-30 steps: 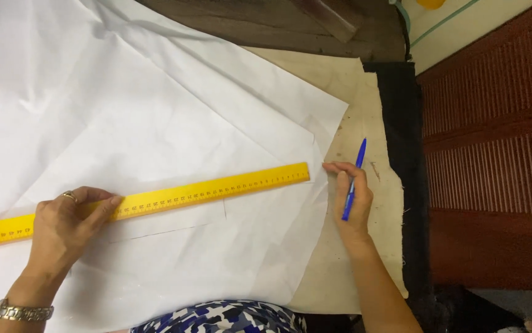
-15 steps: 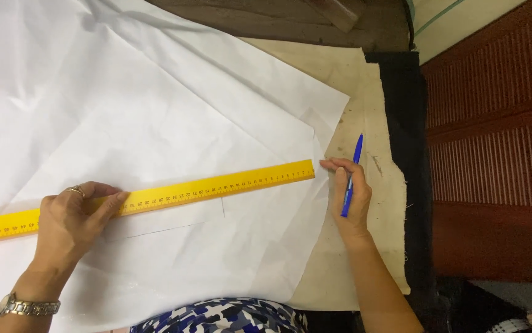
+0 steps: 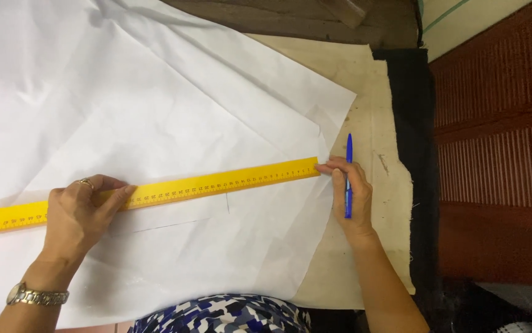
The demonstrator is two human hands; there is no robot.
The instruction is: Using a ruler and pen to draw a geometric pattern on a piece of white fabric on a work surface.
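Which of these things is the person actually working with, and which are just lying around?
In use: yellow ruler pressed down by left hand; white fabric beneath it; blue pen in right hand.

Lying about: beige cloth, black cloth at the table's edge.

One ruler [image 3: 155, 192], one pen [image 3: 348, 176]

A long yellow ruler [image 3: 149, 192] with fine black graduation marks lies on white paper [image 3: 155, 105] that carries thin dark pencil lines. The pen [image 3: 348, 176] in the right hand [image 3: 351, 200] is solid blue. A gold-toned ring and a silver-and-gold metal wristwatch [image 3: 36, 296] mark the left hand [image 3: 81, 213]. Beneath the paper shows pale beige cloth [image 3: 380, 142], edged by a black strip [image 3: 414, 123]. The garment [image 3: 229, 313] bears a blue, navy and white mosaic print. The ribbed panel [image 3: 500, 142] is reddish brown.
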